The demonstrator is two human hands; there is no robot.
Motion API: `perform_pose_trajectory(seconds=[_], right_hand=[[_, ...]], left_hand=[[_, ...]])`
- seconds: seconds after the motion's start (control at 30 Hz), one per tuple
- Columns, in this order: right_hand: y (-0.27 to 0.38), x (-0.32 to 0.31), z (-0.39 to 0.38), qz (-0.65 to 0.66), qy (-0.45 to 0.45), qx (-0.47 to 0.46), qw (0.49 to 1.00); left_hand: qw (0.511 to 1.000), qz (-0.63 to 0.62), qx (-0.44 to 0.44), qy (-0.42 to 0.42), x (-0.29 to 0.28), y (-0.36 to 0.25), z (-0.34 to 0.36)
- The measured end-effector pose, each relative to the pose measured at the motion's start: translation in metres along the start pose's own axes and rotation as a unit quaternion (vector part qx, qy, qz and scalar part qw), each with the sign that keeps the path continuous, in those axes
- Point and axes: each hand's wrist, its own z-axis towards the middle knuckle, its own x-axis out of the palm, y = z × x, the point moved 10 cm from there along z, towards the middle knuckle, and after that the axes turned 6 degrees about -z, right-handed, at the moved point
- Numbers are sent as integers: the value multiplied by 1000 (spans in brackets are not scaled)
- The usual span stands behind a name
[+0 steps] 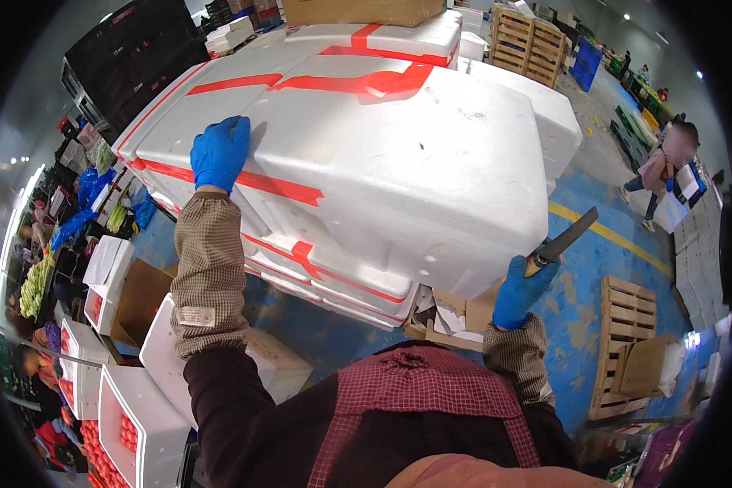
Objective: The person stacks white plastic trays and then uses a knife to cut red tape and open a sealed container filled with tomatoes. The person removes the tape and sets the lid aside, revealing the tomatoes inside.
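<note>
My left hand (219, 153), in a blue glove, is closed over the upper front edge of a white foam box (431, 154), its fingers bent on the lid near a seam. Red tape (289, 189) runs along the box's front, just right of that hand, and ends partway across. Off the box's near right corner, my right hand (522, 293), also gloved in blue, is wrapped round the handle of a knife (571, 233). Its dark, broad blade points up and to the right, apart from the box. Most of the handle is hidden by the glove.
More taped foam boxes (366, 281) are stacked below. An open cardboard box (455, 324) with paper lies by my right forearm. Foam boxes of red produce (128, 431) stand at left. At right are a wooden pallet (618, 305) and a walking person (667, 167).
</note>
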Motion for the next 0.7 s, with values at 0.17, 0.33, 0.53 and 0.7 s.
perform_pose_trajectory(seconds=[0.17, 0.33, 0.53, 0.7], right_hand=[[-43, -13, 29, -24, 12, 20, 999], [-99, -34, 92, 68, 16, 64, 996], [-107, -33, 83, 79, -45, 149, 985], [-76, -22, 60, 151, -123, 192, 962]], left_hand=[[999, -41, -2, 17, -21, -27, -28], [985, -57, 156, -57, -71, -97, -107], [974, -59, 220, 8, -22, -83, 7], [954, 11, 240, 178, 155, -68, 175]])
